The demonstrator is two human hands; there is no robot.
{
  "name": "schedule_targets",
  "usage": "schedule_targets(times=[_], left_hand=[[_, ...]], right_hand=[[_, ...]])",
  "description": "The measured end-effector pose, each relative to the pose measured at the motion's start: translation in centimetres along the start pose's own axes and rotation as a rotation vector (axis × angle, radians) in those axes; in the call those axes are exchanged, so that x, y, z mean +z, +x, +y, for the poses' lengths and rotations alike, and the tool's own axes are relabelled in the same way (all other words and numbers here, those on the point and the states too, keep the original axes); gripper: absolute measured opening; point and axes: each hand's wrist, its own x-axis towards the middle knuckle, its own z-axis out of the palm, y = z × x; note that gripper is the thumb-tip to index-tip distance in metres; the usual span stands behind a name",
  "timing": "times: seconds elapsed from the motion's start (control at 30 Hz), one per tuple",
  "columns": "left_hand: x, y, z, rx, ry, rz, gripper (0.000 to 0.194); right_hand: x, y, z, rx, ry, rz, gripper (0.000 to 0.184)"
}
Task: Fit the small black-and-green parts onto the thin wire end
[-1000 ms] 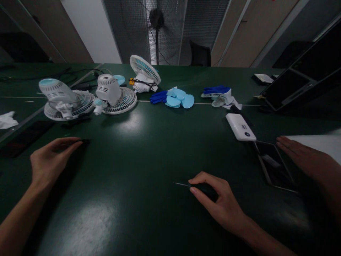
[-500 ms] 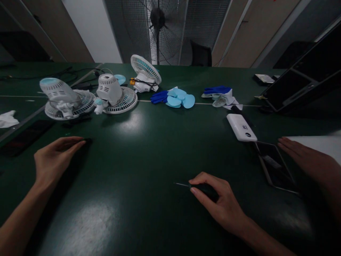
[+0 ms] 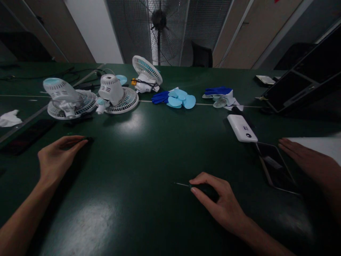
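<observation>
My right hand (image 3: 215, 199) is closed around the dark handle of a screwdriver (image 3: 181, 184), its thin metal shaft pointing left over the green table (image 3: 138, 160). Over at the left, my left hand (image 3: 60, 153) is closed in a pinch at the tabletop. A small dark object (image 3: 90, 139) shows at its fingertips, too dim to name. Beyond that hand lie two small white fans (image 3: 109, 89) (image 3: 62, 94), heads face down with their bases off. A light blue fan blade (image 3: 181, 98) rests on a blue glove (image 3: 160, 97) farther back.
Another person's hand (image 3: 309, 156) lies at the right edge beside a phone (image 3: 277, 167) and a white device (image 3: 242, 128). A third fan (image 3: 146, 74) and more gloves (image 3: 221, 95) sit toward the back. A dark flat panel (image 3: 28, 135) and white tissue (image 3: 10, 118) are at the left.
The whole view has shifted a little, with the fans and my left hand slightly farther right in it. Both hands keep their grips, and the screwdriver stays almost still.
</observation>
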Motion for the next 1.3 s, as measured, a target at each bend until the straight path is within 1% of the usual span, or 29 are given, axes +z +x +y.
schedule_targets(times=[0.37,0.47,0.53,0.6,0.7,0.8,0.9,0.97,1.03,1.13,1.3], left_hand=[[0.2,0.1,-0.7,0.036,-0.019,-0.019,0.051],[0.1,0.3,-0.8,0.015,0.026,-0.040,0.050],[0.0,0.3,-0.5,0.009,0.042,-0.079,0.052],[0.1,-0.2,0.5,0.029,0.016,-0.144,0.054],[1.1,-2.0,3.1,0.135,-0.046,-0.285,0.055],[2.9,-5.0,6.4,0.286,-0.092,-0.429,0.051],[4.7,-8.5,9.5,0.419,-0.198,-0.586,0.040],[5.6,-10.8,11.3,0.502,-0.276,-0.692,0.036],[6.4,-12.7,12.6,0.559,-0.334,-0.776,0.038],[7.1,-14.3,13.9,0.603,-0.388,-0.846,0.042],[7.7,-14.9,14.3,0.629,-0.403,-0.859,0.047]], right_hand=[[0.0,0.0,0.2,-0.006,0.008,-0.015,0.010],[0.0,-0.1,0.1,-0.010,0.001,0.002,0.010],[0.0,-0.1,0.0,-0.010,-0.001,0.004,0.011],[0.0,0.0,0.0,-0.008,0.004,0.000,0.011],[0.0,0.1,-0.1,-0.015,0.014,0.002,0.010],[0.1,0.1,-0.1,-0.023,0.012,0.005,0.010],[0.1,0.1,0.0,-0.023,0.006,-0.003,0.010],[0.1,0.1,0.0,-0.025,0.009,-0.016,0.010],[0.2,0.1,0.0,-0.030,0.007,-0.023,0.010],[0.3,0.1,0.0,-0.044,-0.006,-0.027,0.008],[0.4,0.1,0.1,-0.079,-0.018,-0.058,0.010]])
